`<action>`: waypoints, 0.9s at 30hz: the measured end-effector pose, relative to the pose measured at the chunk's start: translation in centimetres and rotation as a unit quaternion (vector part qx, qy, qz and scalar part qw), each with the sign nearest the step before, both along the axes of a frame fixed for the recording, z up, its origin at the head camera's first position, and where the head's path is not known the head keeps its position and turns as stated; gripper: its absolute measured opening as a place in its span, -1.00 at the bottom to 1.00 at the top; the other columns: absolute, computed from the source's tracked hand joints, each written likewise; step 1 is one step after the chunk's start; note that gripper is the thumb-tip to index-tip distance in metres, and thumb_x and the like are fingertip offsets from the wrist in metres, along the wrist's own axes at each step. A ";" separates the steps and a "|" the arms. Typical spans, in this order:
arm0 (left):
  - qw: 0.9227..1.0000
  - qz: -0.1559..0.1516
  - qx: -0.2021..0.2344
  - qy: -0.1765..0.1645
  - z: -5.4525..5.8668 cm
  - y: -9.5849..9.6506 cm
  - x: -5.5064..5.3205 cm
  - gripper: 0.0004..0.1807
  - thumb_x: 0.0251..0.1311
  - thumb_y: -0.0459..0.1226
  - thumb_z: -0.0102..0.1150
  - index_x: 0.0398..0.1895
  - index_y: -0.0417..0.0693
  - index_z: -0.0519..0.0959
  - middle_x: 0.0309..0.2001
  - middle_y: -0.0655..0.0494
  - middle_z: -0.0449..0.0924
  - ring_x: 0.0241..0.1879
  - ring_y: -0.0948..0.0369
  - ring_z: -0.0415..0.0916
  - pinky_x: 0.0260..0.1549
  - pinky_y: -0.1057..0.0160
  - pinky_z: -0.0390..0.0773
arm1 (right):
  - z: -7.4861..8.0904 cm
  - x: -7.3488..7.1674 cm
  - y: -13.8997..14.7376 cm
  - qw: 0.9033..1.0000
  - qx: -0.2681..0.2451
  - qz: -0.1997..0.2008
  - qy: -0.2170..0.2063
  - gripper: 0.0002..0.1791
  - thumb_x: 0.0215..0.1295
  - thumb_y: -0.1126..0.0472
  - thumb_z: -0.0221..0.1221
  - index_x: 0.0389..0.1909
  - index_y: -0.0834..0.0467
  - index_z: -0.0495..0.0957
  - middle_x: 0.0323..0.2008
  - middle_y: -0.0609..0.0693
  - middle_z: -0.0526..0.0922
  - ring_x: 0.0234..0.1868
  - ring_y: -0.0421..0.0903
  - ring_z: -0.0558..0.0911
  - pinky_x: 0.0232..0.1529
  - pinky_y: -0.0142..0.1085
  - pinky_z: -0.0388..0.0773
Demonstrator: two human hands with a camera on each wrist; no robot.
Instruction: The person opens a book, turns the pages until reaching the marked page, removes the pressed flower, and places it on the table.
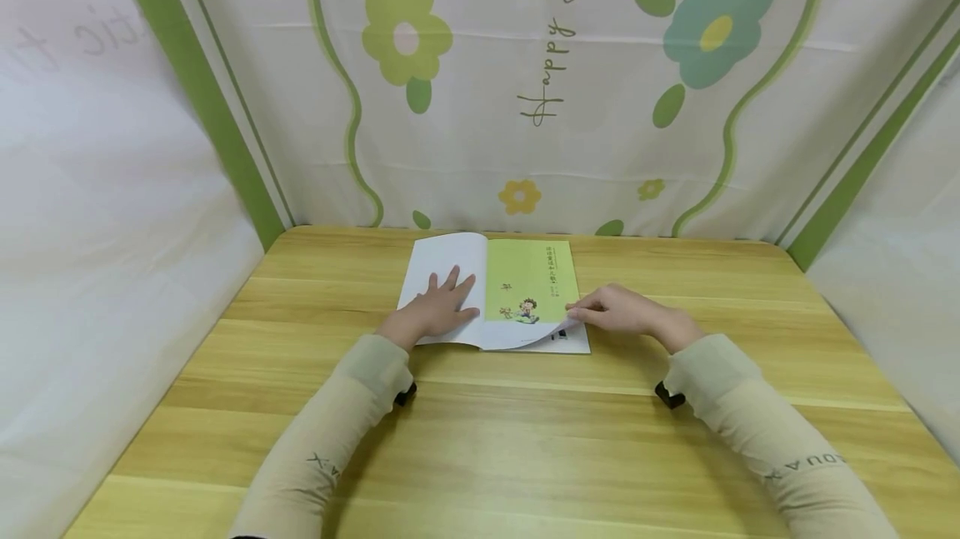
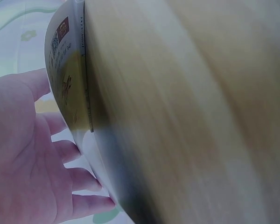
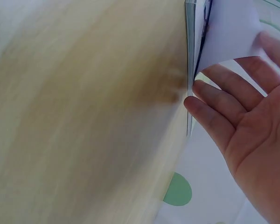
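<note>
An open book (image 1: 517, 272) lies near the back of the table. Its left side is blank white, and its right-hand page is green with a small cartoon child and a column of characters. My left hand (image 1: 442, 307) rests on the white side, fingers spread. With thumb and fingertips my right hand (image 1: 618, 310) pinches the page (image 1: 525, 331) at its lower right corner. That corner curls up, baring a white sheet below with dark print. In the right wrist view the raised page (image 3: 228, 37) bends between thumb and fingers, beside the book's edge.
The wood-grain table (image 1: 525, 439) runs from under both forearms to a white fabric wall (image 1: 465, 147) printed with flowers and lettering. More white fabric hangs at the left and right. A small black device (image 1: 669, 396) sits at the right wrist, another (image 1: 406, 394) at the left.
</note>
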State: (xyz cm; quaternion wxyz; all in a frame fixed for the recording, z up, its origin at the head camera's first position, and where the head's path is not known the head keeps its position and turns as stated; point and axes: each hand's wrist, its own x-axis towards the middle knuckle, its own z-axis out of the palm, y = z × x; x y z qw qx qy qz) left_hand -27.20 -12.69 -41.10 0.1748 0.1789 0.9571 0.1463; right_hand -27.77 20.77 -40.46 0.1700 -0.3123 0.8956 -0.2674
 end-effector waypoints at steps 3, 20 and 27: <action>1.000 0.001 -0.001 -0.001 0.0 0.0 0.1 -0.25 0.34 0.15 -0.23 0.48 0.17 -0.19 0.46 0.00 -0.48 0.35 -0.26 -0.50 0.18 -0.31 -0.11 | 0.1 0.1 -0.1 1.000 0.000 0.003 0.002 -0.68 0.35 -0.06 0.04 -0.21 0.02 0.69 0.05 0.03 0.56 -0.56 -0.22 0.24 -0.51 -0.35 0.28; 1.000 0.001 0.004 0.002 0.1 0.0 0.2 -0.25 0.34 0.15 -0.23 0.48 0.19 -0.19 0.45 0.01 -0.48 0.35 -0.25 -0.50 0.19 -0.29 -0.12 | 0.4 0.5 -0.5 0.999 -0.024 0.036 0.022 -0.92 0.23 0.20 0.20 -0.41 0.00 0.64 -0.08 -0.02 0.64 0.04 0.00 0.55 0.10 -0.07 0.38; 1.000 0.002 0.004 0.003 0.1 0.0 0.2 -0.25 0.34 0.15 -0.23 0.48 0.18 -0.19 0.45 0.00 -0.47 0.35 -0.25 -0.50 0.19 -0.30 -0.12 | 0.3 0.5 -0.7 0.999 -0.023 0.020 0.022 -0.95 0.17 0.19 0.23 -0.38 0.03 0.65 -0.30 -0.22 0.65 -0.08 -0.13 0.57 0.08 -0.08 0.41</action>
